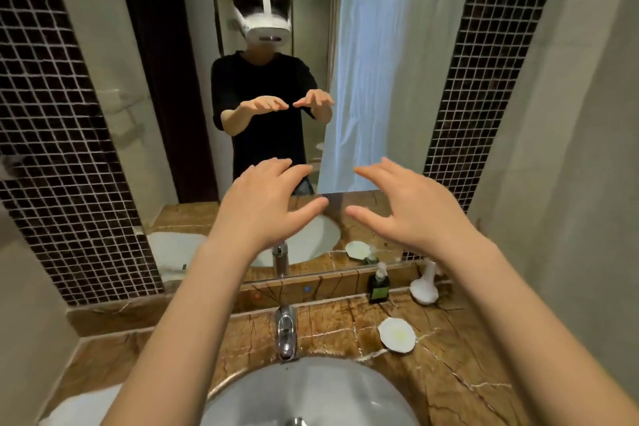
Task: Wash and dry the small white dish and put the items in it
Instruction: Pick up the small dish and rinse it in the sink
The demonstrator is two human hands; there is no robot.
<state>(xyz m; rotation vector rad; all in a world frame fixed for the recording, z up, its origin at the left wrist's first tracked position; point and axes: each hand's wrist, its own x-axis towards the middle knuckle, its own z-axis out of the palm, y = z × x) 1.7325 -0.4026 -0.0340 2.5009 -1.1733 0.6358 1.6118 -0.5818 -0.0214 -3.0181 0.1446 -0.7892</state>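
The small white dish [396, 334], scalloped at its rim, lies on the brown marble counter to the right of the chrome tap [286, 332]. My left hand [266, 204] and my right hand [411, 209] are both raised in front of the mirror, palms down, fingers spread, holding nothing. They hover well above the white basin [311, 391], far from the dish. A small dark green pump bottle [379, 285] stands behind the dish by the mirror.
A white vase-like object [424, 287] sits at the counter's back right. The mirror [276, 79] shows a person in a black shirt wearing a headset. Dark mosaic tile strips flank the mirror. Something white [83, 408] lies at the counter's front left.
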